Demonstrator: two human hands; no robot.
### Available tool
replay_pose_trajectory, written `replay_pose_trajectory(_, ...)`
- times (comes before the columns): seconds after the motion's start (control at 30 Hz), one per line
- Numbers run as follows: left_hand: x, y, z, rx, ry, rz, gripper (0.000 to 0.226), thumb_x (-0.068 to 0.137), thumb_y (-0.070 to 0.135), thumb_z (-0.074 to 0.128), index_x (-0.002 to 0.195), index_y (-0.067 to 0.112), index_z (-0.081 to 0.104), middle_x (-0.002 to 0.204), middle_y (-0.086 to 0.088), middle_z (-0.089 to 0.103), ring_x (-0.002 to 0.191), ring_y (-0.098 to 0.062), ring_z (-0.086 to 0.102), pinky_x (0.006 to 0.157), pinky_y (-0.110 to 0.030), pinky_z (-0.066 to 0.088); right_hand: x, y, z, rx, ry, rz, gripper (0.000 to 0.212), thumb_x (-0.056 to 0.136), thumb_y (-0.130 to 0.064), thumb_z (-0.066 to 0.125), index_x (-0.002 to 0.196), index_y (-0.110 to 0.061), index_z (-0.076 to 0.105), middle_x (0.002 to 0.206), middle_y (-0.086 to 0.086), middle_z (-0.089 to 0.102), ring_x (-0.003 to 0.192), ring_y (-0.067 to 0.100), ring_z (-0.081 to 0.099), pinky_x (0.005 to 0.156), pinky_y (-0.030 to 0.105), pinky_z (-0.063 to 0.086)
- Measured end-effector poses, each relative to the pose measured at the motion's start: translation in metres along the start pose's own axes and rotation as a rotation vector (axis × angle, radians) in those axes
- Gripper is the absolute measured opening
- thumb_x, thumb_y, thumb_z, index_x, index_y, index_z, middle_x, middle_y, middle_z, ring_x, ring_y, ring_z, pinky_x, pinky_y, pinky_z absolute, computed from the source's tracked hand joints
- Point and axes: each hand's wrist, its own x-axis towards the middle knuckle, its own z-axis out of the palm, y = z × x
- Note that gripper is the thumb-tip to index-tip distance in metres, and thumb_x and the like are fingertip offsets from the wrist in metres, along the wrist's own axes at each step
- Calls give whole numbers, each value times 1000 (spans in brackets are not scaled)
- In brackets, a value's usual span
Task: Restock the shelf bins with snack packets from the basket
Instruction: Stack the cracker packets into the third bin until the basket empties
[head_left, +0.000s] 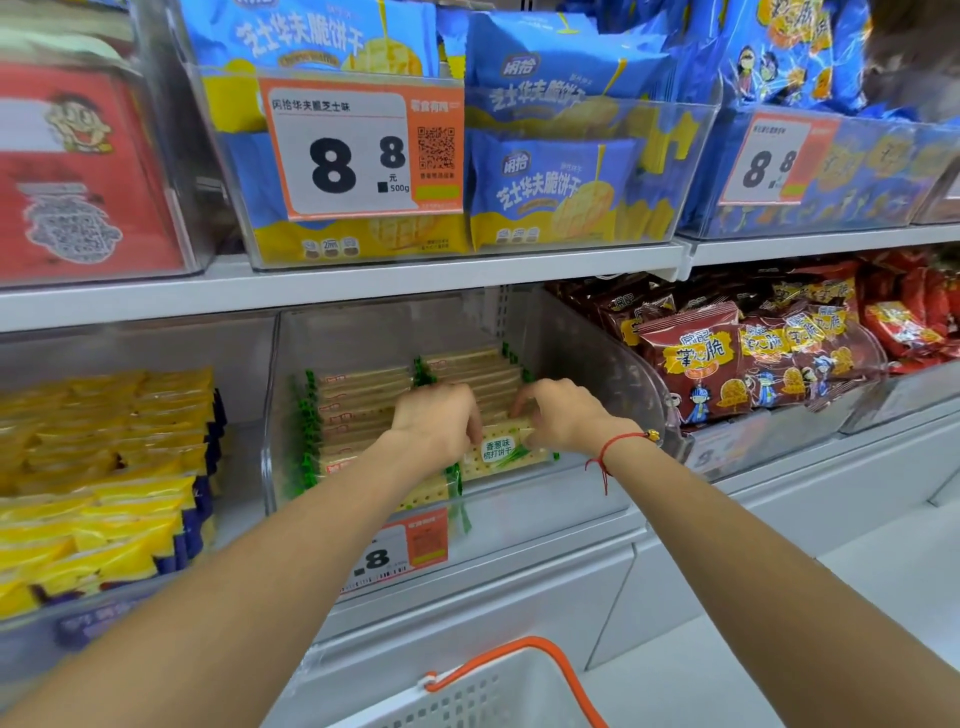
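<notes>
Both my hands reach into a clear plastic shelf bin (613, 364) on the lower shelf. The bin holds two rows of cream cracker packets with green ends (358, 400). My left hand (436, 421) and my right hand (561, 410) together grip one cracker packet (506, 452) at the front of the right row, fingers curled over its top edge. That packet stands nearly upright, its green-lettered label facing me. A white basket with an orange handle (498, 686) sits below at the bottom edge; its contents are hidden.
Yellow packets (104, 467) fill the bin to the left, dark red packets (727, 364) the bin to the right. On the upper shelf, bins hold blue-and-yellow biscuit bags (550, 182) behind a price tag (363, 150). A red string bracelet circles my right wrist.
</notes>
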Motion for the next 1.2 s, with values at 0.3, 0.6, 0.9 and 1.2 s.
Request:
replay_pose_trajectory(0.3, -35, 1, -18, -13, 24, 16, 29, 92, 25, 54, 118, 27, 66, 125, -2, 58, 120, -24, 45, 93, -39, 43, -39, -6, -17, 177, 47, 34, 46, 83, -16, 69, 126, -20, 55, 121, 3, 59, 105, 20, 57, 91, 33, 48)
replay_pose_trajectory(0.6, -148, -12, -54, -266, 230, -104, 23, 88, 28, 53, 106, 34, 68, 109, 12, 68, 106, -19, 61, 79, -31, 46, -135, -63, 1, 355, 298, -12, 13, 80, -28, 71, 73, -34, 62, 77, -2, 66, 74, 14, 61, 70, 30, 49)
replay_pose_trajectory(0.9, -275, -54, 31, -382, 38, -305, 20, 85, 28, 55, 98, 34, 69, 108, 10, 69, 107, -20, 62, 87, -30, 48, -223, -101, 114, 421, -179, -8, 10, 84, -5, 67, 82, -14, 67, 79, 11, 67, 52, -2, 58, 60, 18, 52)
replay_pose_trajectory(1.2, -352, -134, 145, -473, -344, -559, 27, 94, 17, 45, 106, 26, 67, 132, 1, 59, 119, -23, 55, 97, -33, 45, -252, -111, 249, 412, -521, 110, 11, 90, -10, 59, 86, -8, 69, 83, 1, 63, 73, 22, 61, 79, 35, 56)
